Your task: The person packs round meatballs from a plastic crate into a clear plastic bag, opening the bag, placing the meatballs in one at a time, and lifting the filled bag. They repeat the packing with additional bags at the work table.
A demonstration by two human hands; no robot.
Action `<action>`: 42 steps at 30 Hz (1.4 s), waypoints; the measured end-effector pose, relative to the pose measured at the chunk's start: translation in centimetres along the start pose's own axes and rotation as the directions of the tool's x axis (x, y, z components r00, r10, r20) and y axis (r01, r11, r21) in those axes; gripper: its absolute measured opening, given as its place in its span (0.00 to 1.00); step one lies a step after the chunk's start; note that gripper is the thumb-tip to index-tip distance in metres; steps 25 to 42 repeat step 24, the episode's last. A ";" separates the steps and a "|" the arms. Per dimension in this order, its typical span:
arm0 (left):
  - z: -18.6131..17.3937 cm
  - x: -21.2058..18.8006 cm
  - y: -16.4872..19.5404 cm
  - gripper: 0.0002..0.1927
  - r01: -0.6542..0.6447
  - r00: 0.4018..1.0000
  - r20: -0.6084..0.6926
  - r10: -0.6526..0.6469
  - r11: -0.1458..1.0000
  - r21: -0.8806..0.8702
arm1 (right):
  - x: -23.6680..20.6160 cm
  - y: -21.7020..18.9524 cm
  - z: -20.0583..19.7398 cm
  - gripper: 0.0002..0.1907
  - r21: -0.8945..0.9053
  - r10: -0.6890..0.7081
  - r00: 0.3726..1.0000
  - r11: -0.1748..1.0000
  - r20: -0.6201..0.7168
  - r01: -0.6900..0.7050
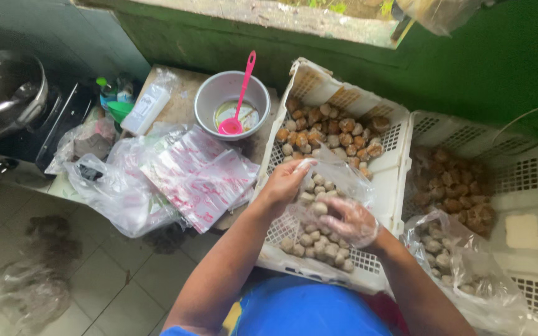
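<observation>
Left hand [284, 183] pinches rim of clear plastic bag [337, 180]; grip closed. Gloved right hand [350, 221] cups pale meatballs [316, 196], fingers curled. Keep bag mouth wide over white crate [393, 165], drop gently.

Crate walls [401, 163] and bagged meatballs [462, 274] hem in the hands.

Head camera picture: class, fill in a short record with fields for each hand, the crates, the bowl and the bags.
left hand: holds open a clear bag
right hand: in a thin glove, putting pale balls into the bag
near crate: white, pale and brown balls
far crate: brown balls, one filled bag
bowl: grey, pink ladle inside
loose bags: left of the near crate
</observation>
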State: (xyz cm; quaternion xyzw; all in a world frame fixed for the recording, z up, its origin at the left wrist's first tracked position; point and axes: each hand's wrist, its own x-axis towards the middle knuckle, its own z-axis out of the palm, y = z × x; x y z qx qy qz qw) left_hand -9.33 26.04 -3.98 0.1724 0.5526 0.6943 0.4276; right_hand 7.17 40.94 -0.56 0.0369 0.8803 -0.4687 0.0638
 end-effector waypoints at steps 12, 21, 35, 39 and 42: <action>0.1 1.7 -1.5 0.14 -0.061 0.998 -0.022 0.060 0.997 -0.046 | -1.1 4.5 6.2 0.21 -0.335 -0.484 0.875 0.821 0.023 0.463; 0.3 2.6 -2.4 0.14 -0.105 0.994 0.007 0.106 0.993 -0.046 | 5.6 4.0 11.4 0.13 -0.926 0.060 0.963 0.298 0.263 0.234; 0.1 2.7 -2.8 0.14 -0.040 0.999 -0.006 0.040 0.996 -0.076 | 4.7 5.2 10.2 0.09 -0.698 0.050 0.984 0.711 0.171 0.085; 0.1 2.7 -2.8 0.14 -0.040 0.999 -0.006 0.040 0.996 -0.076 | 4.7 5.2 10.2 0.09 -0.698 0.050 0.984 0.711 0.171 0.085; 0.1 2.7 -2.8 0.14 -0.040 0.999 -0.006 0.040 0.996 -0.076 | 4.7 5.2 10.2 0.09 -0.698 0.050 0.984 0.711 0.171 0.085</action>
